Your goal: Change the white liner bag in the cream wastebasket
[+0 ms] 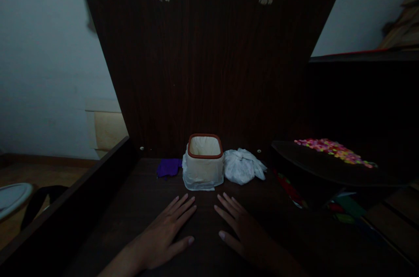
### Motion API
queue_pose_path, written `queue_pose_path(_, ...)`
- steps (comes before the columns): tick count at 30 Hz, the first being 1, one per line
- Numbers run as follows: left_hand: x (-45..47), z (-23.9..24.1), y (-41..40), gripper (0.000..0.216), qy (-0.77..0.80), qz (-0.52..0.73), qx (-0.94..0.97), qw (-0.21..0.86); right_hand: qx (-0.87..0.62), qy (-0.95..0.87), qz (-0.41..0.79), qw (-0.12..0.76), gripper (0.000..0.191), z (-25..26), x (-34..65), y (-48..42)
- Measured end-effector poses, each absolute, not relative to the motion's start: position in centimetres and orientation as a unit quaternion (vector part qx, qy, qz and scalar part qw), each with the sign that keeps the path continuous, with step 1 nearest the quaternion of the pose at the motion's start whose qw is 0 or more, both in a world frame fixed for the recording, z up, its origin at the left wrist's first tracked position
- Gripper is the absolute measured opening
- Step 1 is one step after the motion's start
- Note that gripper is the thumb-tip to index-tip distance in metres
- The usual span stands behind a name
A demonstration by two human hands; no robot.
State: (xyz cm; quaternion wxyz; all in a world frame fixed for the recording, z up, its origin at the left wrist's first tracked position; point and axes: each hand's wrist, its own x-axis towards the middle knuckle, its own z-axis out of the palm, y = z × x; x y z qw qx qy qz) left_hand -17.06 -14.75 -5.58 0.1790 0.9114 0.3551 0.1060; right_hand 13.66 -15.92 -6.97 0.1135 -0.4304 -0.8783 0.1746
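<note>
My left hand point(163, 231) and my right hand point(240, 227) both lie flat, palms down, on a dark wooden surface point(203, 251), fingers stretched forward and apart. Neither holds anything. Just beyond the fingertips stands a small square bin point(203, 161) with a red-brown rim, lined with a white plastic bag. A knotted white plastic bag point(242, 165) sits to its right, and a purple cloth-like thing point(168, 167) lies to its left.
A tall dark wood panel point(209, 59) rises behind the bin. A raised dark side rail point(81, 207) runs along the left. At right, a dark tray point(327, 165) carries several small pink and yellow pieces point(335, 149), with colourful items beneath. The scene is dim.
</note>
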Motion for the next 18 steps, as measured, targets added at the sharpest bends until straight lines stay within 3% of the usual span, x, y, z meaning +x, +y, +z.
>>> queue_pose_path(18, -17.01, -5.46, -14.79, 0.066, 0.358, 0.093, 0.911, 0.182, -0.436, -0.875, 0.189, 0.091, 0.061, -6.29, 13.58, -15.97)
